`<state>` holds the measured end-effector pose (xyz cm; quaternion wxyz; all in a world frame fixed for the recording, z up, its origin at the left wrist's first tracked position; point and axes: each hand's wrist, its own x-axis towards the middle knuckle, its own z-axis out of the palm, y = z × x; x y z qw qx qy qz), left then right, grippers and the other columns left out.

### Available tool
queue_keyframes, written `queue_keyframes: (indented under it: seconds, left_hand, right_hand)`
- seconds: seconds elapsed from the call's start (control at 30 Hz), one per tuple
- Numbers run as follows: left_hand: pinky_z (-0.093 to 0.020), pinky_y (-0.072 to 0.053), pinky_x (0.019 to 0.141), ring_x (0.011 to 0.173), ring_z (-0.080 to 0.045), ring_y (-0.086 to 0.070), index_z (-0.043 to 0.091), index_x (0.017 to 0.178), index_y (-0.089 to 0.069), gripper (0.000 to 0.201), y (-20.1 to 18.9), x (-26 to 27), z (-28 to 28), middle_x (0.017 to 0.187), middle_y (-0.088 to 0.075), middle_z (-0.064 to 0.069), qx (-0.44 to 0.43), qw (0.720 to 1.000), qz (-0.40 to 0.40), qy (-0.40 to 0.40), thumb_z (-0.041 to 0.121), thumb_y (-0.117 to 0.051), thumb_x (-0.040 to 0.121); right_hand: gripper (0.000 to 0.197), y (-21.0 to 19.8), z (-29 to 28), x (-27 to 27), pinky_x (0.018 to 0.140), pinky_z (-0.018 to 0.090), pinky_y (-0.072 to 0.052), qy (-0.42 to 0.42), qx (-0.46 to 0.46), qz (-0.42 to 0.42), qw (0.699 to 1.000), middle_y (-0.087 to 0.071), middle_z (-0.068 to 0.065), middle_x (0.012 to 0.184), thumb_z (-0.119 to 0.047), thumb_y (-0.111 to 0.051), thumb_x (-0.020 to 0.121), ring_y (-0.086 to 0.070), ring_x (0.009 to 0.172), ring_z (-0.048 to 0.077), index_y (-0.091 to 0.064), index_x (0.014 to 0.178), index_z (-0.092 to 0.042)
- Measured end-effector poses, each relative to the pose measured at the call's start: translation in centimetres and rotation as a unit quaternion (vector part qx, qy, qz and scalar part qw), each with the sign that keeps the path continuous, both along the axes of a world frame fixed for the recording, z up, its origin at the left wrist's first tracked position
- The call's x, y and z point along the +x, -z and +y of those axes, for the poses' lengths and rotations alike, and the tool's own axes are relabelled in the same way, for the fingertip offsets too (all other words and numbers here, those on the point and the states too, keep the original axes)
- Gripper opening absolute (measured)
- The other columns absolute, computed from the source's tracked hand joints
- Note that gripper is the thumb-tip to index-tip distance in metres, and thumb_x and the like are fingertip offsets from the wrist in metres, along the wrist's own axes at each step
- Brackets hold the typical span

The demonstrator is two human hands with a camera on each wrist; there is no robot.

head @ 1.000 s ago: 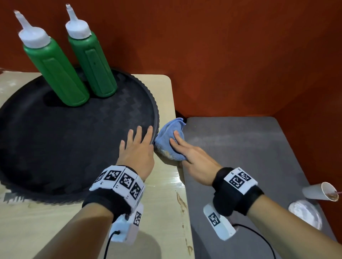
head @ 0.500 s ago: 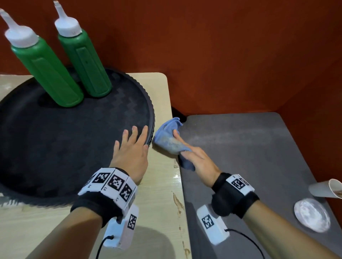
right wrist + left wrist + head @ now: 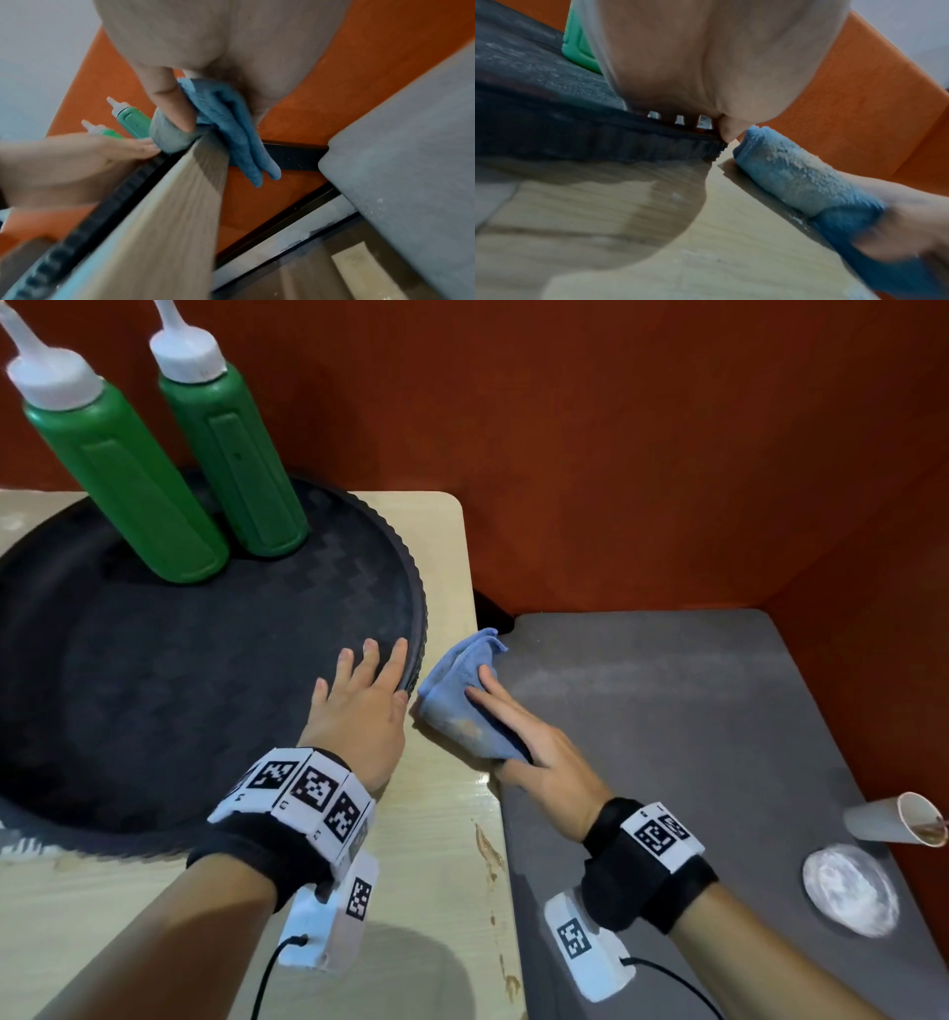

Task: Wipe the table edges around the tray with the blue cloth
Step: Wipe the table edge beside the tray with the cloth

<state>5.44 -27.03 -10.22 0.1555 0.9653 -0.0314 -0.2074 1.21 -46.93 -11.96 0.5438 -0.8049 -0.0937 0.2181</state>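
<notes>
A round black tray (image 3: 154,711) lies on the beige wooden table (image 3: 441,865). My left hand (image 3: 367,680) rests flat on the tray's right rim (image 3: 603,142), fingers straight. Just right of it, the blue cloth (image 3: 457,695) lies bunched on the table's right edge, dusted with pale residue (image 3: 790,174). My right hand (image 3: 518,731) grips the cloth, fingers on top. Its thumb (image 3: 169,97) presses the cloth from the side. A fold of the cloth (image 3: 244,142) hangs over the table edge (image 3: 167,223).
Two green squeeze bottles (image 3: 128,469) (image 3: 236,454) stand at the back of the tray. A lower grey surface (image 3: 693,737) adjoins on the right, with a tipped paper cup (image 3: 893,819) and a white disc (image 3: 850,888). Red walls (image 3: 616,454) close the back and right. Brown stains (image 3: 485,850) mark the near table edge.
My right hand has slid the cloth a short way toward me along the table's right edge. The left hand has stayed flat on the tray rim.
</notes>
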Motion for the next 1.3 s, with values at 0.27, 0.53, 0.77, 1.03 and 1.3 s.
queue_keyframes:
  seconds: [0.27, 0.53, 0.77, 1.03, 1.3]
  left_hand:
    - [-0.048, -0.011, 0.117, 0.147, -0.027, 0.004, 0.024, 0.15, 0.006, 0.054, 0.1, 0.0, 0.0, 0.16, 0.001, -0.004, 0.015, 1.0, -0.004, 0.011, 0.025, -0.018, 0.102]
    - [-0.048, -0.012, 0.116, 0.147, -0.028, 0.003, 0.023, 0.15, 0.006, 0.055, 0.3, 0.1, 0.0, 0.16, 0.001, -0.005, 0.026, 1.0, -0.009, 0.014, 0.026, -0.019, 0.102]
    - [-0.049, -0.011, 0.117, 0.147, -0.028, 0.003, 0.023, 0.15, 0.007, 0.055, 0.2, 0.2, 0.1, 0.16, 0.001, -0.005, 0.025, 1.0, -0.002, 0.015, 0.025, -0.019, 0.101]
    - [-0.049, -0.009, 0.117, 0.147, -0.028, 0.005, 0.024, 0.15, 0.008, 0.056, 0.0, 0.1, 0.0, 0.16, 0.003, -0.005, 0.022, 1.0, 0.008, 0.015, 0.025, -0.019, 0.102]
    - [-0.048, -0.01, 0.118, 0.147, -0.027, 0.005, 0.024, 0.15, 0.008, 0.056, 0.3, 0.2, 0.1, 0.16, 0.004, -0.004, 0.017, 1.0, 0.004, 0.013, 0.025, -0.019, 0.101]
  right_hand:
    - [0.101, 0.0, -0.8, 0.6, 0.099, 0.015, -0.038, 0.019, 0.079, 0.045, 0.996, -0.028, -0.019, 0.153, 0.0, -0.051, 0.06, -0.028, 0.138, -0.005, -0.02, 0.149, -0.036]
    - [0.06, -0.3, -0.7, 3.0, 0.109, 0.01, -0.015, -0.058, -0.13, -0.072, 0.987, -0.003, -0.019, 0.158, -0.007, -0.033, 0.094, -0.015, 0.142, -0.003, -0.022, 0.15, -0.025]
    - [0.059, 0.0, -1.0, -3.6, 0.106, 0.001, -0.013, -0.095, -0.13, -0.098, 0.982, 0.003, -0.011, 0.16, -0.025, -0.031, 0.096, -0.017, 0.139, -0.004, -0.01, 0.151, -0.025]
    - [0.056, -0.1, 0.7, 0.9, 0.097, 0.009, -0.028, -0.049, -0.192, -0.114, 0.973, -0.002, -0.002, 0.161, -0.018, -0.034, 0.099, -0.039, 0.134, 0.017, -0.015, 0.152, -0.021]
    - [0.06, 0.2, -0.4, -5.5, 0.119, 0.03, -0.02, -0.108, -0.198, -0.079, 0.971, 0.001, -0.013, 0.16, -0.011, -0.036, 0.097, -0.018, 0.146, 0.016, -0.013, 0.152, -0.022]
